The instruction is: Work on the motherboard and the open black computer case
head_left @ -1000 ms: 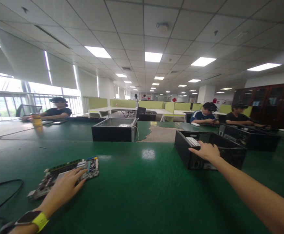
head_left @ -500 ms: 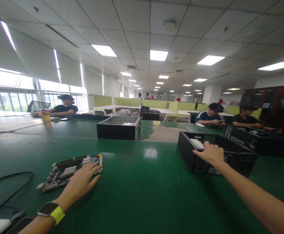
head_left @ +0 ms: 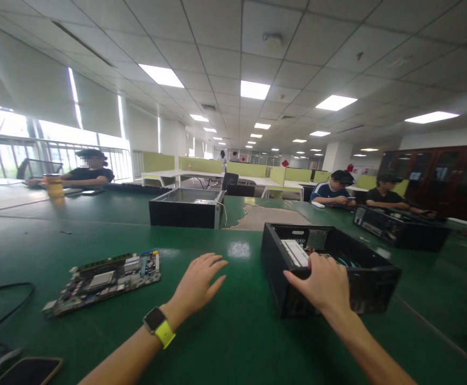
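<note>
My right hand [head_left: 321, 286] grips the near rim of an open black computer case [head_left: 372, 278] that lies on the green table [head_left: 233, 326]. Its fingers curl over the edge. My left hand [head_left: 199, 283], with a watch on a yellow band at the wrist, hovers open between the case and a motherboard [head_left: 102, 280]. The fingers are spread and touch nothing. The motherboard lies flat to the left of that hand.
A second open case [head_left: 185, 208] stands further back, a third [head_left: 402, 230] at the right. A black cable [head_left: 4, 313] and a phone [head_left: 28, 370] lie at the near left. Three people sit at the far sides of the table.
My left hand has left the motherboard and moved right towards the case. My right hand has pulled the black case nearer and to the left.
</note>
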Demonstrator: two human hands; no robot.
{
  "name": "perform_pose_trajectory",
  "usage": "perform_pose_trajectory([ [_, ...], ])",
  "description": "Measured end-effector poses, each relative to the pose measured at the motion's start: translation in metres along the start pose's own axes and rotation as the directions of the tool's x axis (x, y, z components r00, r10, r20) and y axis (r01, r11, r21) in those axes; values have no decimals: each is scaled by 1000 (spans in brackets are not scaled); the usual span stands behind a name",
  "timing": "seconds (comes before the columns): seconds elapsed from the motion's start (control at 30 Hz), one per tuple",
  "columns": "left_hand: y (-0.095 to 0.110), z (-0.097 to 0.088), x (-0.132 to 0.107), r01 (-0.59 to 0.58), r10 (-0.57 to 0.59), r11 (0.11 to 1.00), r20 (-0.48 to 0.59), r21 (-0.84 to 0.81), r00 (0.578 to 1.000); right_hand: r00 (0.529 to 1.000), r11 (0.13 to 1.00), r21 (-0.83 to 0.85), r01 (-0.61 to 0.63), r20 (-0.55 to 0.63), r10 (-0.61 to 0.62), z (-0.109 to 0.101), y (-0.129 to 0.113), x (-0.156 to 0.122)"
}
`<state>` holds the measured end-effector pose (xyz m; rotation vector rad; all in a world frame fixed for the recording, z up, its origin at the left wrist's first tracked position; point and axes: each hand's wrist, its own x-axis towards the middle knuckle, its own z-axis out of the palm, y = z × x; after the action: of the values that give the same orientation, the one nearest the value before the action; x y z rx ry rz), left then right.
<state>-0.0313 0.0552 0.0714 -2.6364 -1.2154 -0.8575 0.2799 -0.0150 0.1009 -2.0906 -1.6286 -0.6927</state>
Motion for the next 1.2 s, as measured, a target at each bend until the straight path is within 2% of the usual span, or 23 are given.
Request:
perform_pose_trajectory([
  [0.1, 38, -10, 24, -92, 93, 989, 6, -116, 996, 998, 992, 109, 60, -21, -58, -21, -25, -30],
  [0.2, 69, -24, 47, -222, 247, 953, 101, -208, 964, 994, 952, 287, 108, -61, -94, -40, -48, -58],
  [0.27, 85, -31, 60, -313, 370, 914, 215, -260, 904, 991, 904, 407, 134, -78, -112, -50, -59, -72],
  [0.37, 100, -34, 71, -419, 519, 847, 345, -327, 782, 987, 844, 512, 159, -62, -149, -60, -68, -82],
  [0.4, 102, -33, 72, -447, 557, 824, 351, -347, 753, 984, 832, 529, 169, -50, -168, -62, -69, -81],
  [0.47, 104, -30, 71, -502, 619, 776, 305, -382, 724, 973, 828, 524, 199, -5, -231, -67, -67, -75],
  [0.57, 103, -28, 65, -538, 647, 743, 217, -398, 731, 927, 854, 432, 289, 94, -362, -76, -58, -58],
  [0.67, 102, -37, 53, -518, 622, 764, 225, -384, 750, 853, 833, 355, 425, 151, -499, -86, -49, -38],
  [0.73, 101, -50, 41, -500, 604, 781, 249, -374, 757, 788, 804, 309, 508, 209, -579, -90, -46, -25],
  [0.83, 100, -75, 19, -456, 565, 813, 297, -363, 770, 717, 785, 229, 575, 320, -619, -87, -48, -8],
  [0.9, 98, -90, 5, -418, 527, 841, 342, -344, 778, 671, 769, 202, 606, 389, -631, -78, -52, 0],
  [0.93, 97, -96, 0, -405, 509, 854, 364, -325, 780, 633, 753, 201, 626, 432, -642, -71, -55, 3],
  [1.03, 100, -105, -7, -401, 454, 891, 429, -213, 781, 468, 687, 227, 691, 584, -664, -46, -63, 8],
  [1.1, 105, -106, -4, -413, 416, 903, 477, -116, 774, 366, 646, 255, 719, 652, -664, -28, -69, 7],
  [1.2, 118, -99, 12, -442, 369, 897, 536, 7, 759, 298, 635, 278, 721, 702, -646, -4, -77, 1],
])
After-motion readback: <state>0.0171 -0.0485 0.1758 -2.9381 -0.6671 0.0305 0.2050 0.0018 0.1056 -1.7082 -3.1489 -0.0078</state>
